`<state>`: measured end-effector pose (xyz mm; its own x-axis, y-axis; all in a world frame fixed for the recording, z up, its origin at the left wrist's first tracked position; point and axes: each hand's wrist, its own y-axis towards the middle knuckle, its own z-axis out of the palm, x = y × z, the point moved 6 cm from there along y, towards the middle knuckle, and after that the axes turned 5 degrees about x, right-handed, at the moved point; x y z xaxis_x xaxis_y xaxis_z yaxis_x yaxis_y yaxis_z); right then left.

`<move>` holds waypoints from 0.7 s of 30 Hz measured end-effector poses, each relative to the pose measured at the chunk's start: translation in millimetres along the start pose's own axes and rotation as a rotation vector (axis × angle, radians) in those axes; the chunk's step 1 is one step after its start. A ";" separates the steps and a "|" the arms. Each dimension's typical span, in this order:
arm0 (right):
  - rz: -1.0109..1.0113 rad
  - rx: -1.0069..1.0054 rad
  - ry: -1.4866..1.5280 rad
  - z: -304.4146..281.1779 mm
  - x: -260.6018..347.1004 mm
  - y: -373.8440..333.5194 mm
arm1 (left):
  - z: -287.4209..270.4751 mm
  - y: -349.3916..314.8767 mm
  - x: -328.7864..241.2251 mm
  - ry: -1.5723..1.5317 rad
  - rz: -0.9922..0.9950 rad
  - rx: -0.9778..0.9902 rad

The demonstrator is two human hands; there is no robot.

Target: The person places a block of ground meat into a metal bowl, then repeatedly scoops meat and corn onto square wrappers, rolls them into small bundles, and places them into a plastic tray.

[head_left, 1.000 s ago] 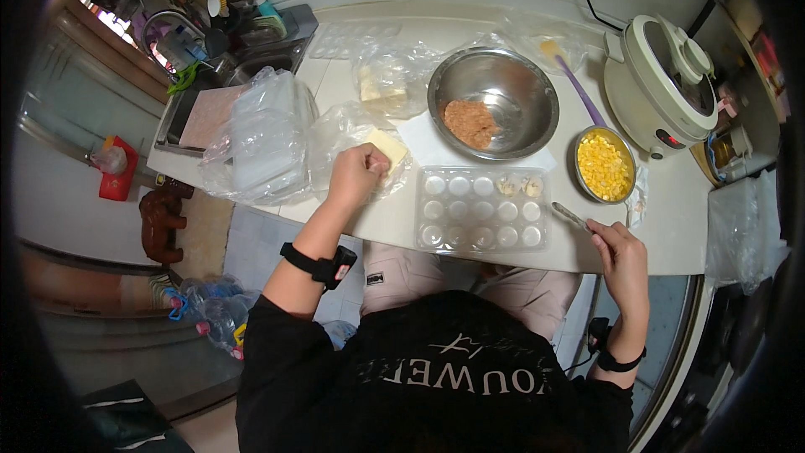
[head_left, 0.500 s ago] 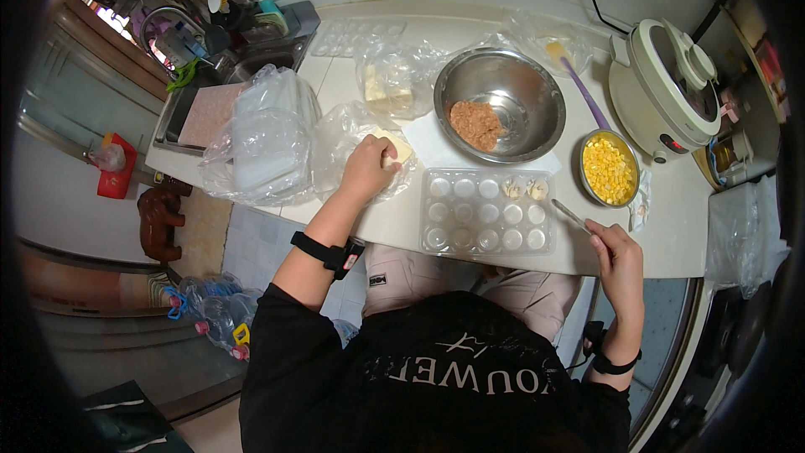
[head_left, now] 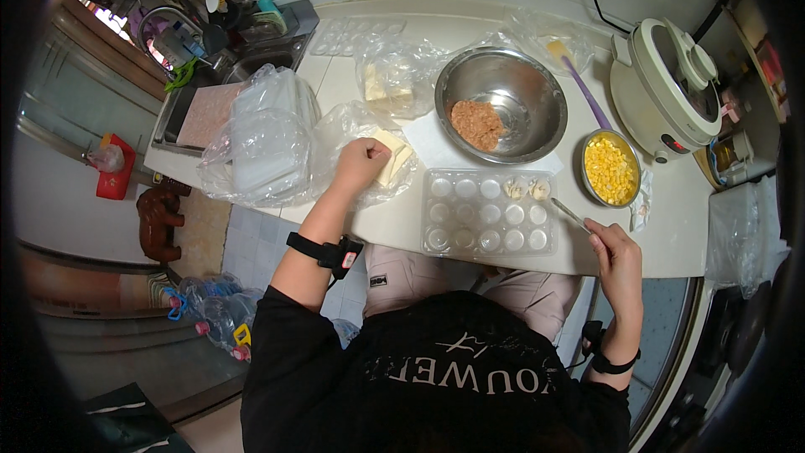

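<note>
My left hand (head_left: 360,161) is at the left edge of a stack of pale square wonton wrappers (head_left: 395,158), lying on an open plastic bag (head_left: 331,138). Its fingers are curled and pinch at a wrapper edge; the fingertips are partly hidden. In my right hand (head_left: 618,250) is a slim metal utensil (head_left: 569,214), its tip beside the right rim of a clear plastic tray (head_left: 490,245) with round wells. Two wrapped wontons (head_left: 527,190) sit in the tray's back right wells. Behind the tray stands a steel bowl (head_left: 537,130) with minced meat filling (head_left: 477,124).
A small bowl of corn kernels (head_left: 610,169) stands right of the tray, below a purple-handled spatula (head_left: 587,92). A cream electric cooker (head_left: 662,92) is at the back right. Bagged wrappers (head_left: 387,94), plastic-wrapped containers (head_left: 268,143) and a sink (head_left: 277,50) lie to the left.
My left hand has shifted slightly left and curled, uncovering more of the wrapper stack. The right hand holds the utensil in nearly the same place.
</note>
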<state>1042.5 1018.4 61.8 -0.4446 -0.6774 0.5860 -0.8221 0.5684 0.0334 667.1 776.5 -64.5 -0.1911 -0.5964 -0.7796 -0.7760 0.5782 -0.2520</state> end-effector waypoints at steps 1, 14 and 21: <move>0.002 -0.002 0.003 -0.2 -0.7 -0.5 | -5.2 1.2 0.3 -0.028 0.028 -0.030; 0.072 -0.071 0.301 -14.6 0.9 12.9 | -48.9 -32.8 -60.7 -1.839 0.116 0.010; -0.287 -0.012 0.004 -24.7 47.1 88.6 | -24.7 -49.6 -99.5 -1.856 0.354 0.271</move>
<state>957.6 1048.3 112.3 -0.1929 -0.8097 0.5542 -0.9100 0.3589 0.2077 709.7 793.4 39.7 0.6375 0.7071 -0.3060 -0.7150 0.6909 0.1069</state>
